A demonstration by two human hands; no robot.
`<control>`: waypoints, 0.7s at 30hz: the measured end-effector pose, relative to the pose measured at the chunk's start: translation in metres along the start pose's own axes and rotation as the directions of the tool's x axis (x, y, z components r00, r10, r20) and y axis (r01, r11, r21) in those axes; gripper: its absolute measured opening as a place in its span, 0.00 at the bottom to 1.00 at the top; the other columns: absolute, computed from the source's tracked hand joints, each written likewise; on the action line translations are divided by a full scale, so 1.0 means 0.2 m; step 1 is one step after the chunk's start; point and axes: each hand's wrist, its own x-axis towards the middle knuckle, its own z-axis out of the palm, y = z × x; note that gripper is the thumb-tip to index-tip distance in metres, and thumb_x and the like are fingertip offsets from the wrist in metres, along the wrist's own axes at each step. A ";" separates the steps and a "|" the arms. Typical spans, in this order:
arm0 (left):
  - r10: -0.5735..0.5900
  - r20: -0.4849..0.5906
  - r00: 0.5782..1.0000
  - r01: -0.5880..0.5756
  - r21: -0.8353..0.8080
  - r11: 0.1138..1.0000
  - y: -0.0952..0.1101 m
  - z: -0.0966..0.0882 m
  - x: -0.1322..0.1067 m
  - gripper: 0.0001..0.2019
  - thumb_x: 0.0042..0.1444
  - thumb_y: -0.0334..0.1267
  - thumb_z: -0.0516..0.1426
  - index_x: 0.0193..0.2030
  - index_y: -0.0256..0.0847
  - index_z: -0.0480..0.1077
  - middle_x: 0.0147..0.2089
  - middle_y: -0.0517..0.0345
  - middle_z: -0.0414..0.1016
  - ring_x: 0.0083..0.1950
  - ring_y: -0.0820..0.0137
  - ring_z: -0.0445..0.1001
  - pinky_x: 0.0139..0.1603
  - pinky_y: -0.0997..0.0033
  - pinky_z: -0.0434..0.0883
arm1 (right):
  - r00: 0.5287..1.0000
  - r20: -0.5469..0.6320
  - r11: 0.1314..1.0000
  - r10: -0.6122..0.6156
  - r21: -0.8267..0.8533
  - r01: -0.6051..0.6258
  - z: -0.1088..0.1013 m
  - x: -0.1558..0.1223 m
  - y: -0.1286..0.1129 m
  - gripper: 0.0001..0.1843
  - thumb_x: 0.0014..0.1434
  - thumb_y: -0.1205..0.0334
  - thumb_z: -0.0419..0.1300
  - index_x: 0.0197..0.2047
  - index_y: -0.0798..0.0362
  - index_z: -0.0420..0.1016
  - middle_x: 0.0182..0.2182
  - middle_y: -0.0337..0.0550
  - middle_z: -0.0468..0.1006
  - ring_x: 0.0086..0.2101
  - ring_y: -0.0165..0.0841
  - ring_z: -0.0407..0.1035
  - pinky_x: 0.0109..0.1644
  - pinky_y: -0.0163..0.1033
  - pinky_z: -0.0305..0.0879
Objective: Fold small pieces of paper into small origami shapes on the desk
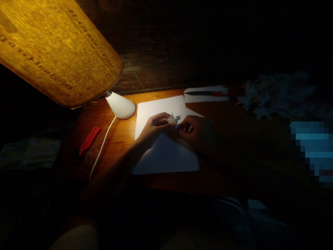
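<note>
both hands pinch a small folded paper under lamplight

the left hand (153, 127) and the right hand (194, 130) meet over a white sheet (166, 152) on the wooden table (119, 135), fingertips pressed together on a small folded paper piece (174, 119) held between them just above the sheet. a lamp shade (57, 48) printed with text glows at upper left over its white base (121, 105). a red-handled tool (88, 141) lies left. crumpled papers (273, 95) heap at right; no container is discernible in the dark.
</note>
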 end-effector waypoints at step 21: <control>-0.065 0.074 0.995 0.059 0.070 0.996 0.05 -0.07 0.01 0.10 0.44 0.37 0.73 0.31 0.37 0.80 0.26 0.59 0.77 0.27 0.76 0.70 0.29 0.76 0.62 | 0.993 0.072 0.939 0.097 0.323 -0.115 -0.01 0.04 0.06 0.09 0.60 0.57 0.63 0.39 0.51 0.83 0.30 0.41 0.80 0.28 0.31 0.67 0.31 0.39 0.62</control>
